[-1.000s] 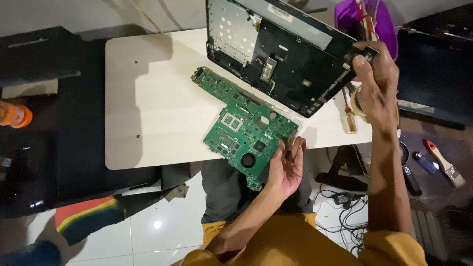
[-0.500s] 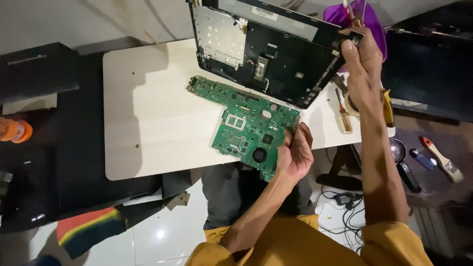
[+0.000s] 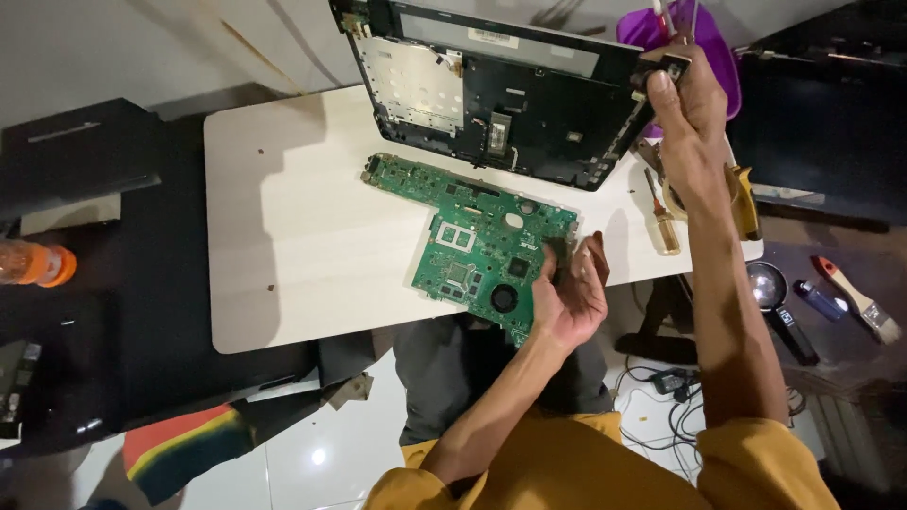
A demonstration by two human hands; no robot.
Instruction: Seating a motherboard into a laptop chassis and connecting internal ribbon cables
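Head view: left hand [image 3: 570, 300] pinches green circuit board [image 3: 475, 244] — right hand [image 3: 693, 123] grips black plastic shell [image 3: 515, 94].

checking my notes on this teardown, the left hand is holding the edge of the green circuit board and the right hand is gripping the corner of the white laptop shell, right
Not quite: the laptop shell is black, not white; only the table is white. The head view shows it. The rest holds: the left hand grips the edge of the green circuit board, and the right hand grips the shell's corner.

small white rectangular label [image 3: 490, 36] (text illegible), laptop casing's [image 3: 510, 104] top edge
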